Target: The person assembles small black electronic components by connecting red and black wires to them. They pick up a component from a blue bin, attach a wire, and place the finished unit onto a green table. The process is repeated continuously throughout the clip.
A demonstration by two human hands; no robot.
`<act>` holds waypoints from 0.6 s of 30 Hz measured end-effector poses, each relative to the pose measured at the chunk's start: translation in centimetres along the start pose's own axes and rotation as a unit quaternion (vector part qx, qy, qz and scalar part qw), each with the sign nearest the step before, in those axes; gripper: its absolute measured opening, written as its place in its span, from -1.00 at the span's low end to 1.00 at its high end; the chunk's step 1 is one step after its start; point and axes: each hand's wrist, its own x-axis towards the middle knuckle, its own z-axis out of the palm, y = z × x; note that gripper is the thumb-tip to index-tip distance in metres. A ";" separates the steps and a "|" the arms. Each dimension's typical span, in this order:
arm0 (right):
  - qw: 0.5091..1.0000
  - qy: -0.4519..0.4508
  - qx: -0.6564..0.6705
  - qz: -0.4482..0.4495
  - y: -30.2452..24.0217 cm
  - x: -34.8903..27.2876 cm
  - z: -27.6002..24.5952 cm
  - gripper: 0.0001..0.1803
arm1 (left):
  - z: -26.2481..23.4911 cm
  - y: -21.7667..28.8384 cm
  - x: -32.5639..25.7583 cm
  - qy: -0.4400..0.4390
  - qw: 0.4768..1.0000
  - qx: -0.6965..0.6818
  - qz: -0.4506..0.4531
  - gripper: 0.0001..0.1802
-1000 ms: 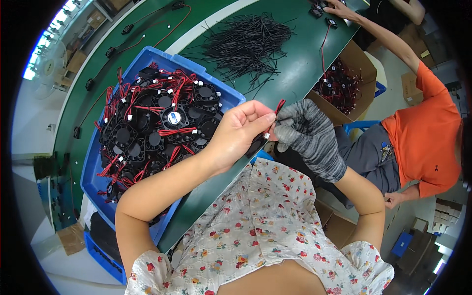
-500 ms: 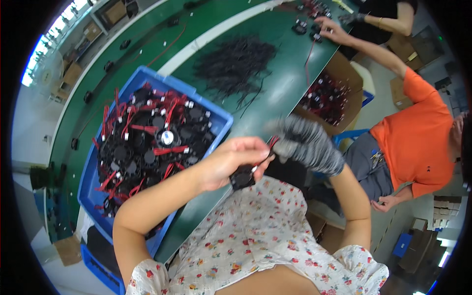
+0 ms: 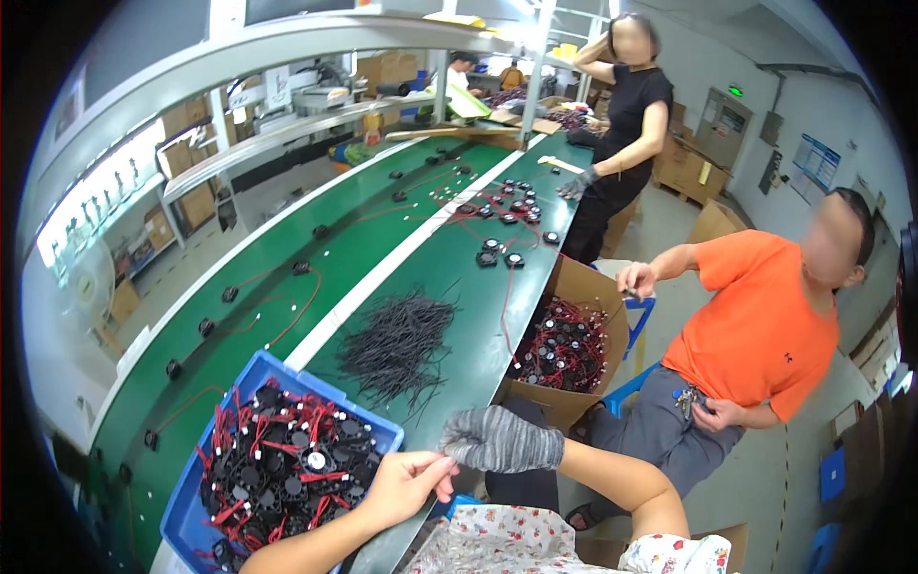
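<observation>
My bare left hand (image 3: 413, 486) is closed, its thumb and fingertips pinched together at the table's near edge. Fingertip to fingertip with it is my right hand (image 3: 505, 440), in a grey striped knit glove, also closed. Whatever lies between the fingers is hidden; no fan shows in either hand now. Just left of my left hand stands a blue plastic bin (image 3: 390, 438) heaped with small black fans (image 3: 287, 450) on red wires with white plugs. A pile of thin black strips, perhaps cable ties (image 3: 397, 346), lies on the green table beyond my hands.
Several fans (image 3: 514, 260) lie farther along the green table (image 3: 469, 325). More fans fill a cardboard box (image 3: 617, 346) off its right edge. A person in orange (image 3: 755, 316) sits at right; another in black (image 3: 631, 124) stands beyond. Spaced fans lie on the green belt (image 3: 277, 316) at left.
My view has tilted up, showing more of the room. The black fan with red wires in my left hand has dropped out of sight. The orange-shirted person's hand has left the table fans.
</observation>
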 end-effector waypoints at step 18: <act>0.982 0.185 0.005 0.045 3.4 -2.9 -4.1 -0.78 | -6.8 10.8 -7.8 0.423 0.616 0.629 0.214 -0.72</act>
